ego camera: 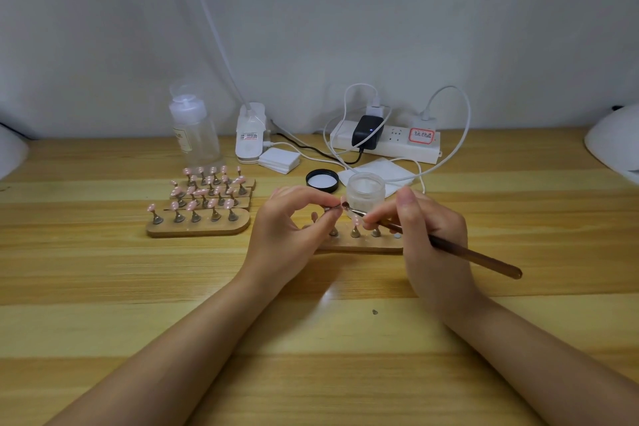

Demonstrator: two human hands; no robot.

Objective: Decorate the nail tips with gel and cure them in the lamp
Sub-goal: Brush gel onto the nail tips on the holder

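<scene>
While the left hand pinches a nail tip stand, right hand grips brush touching it. Behind: open frosted jar, contents unclear; black lid; power strip, red-bordered label unreadable.

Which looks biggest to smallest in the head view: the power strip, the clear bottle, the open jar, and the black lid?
1. Power strip, the longest.
2. Clear bottle, close behind, and it stands about as far back.
3. Open jar.
4. Black lid. Jar and lid look near alike, so their order is unsure.
</scene>
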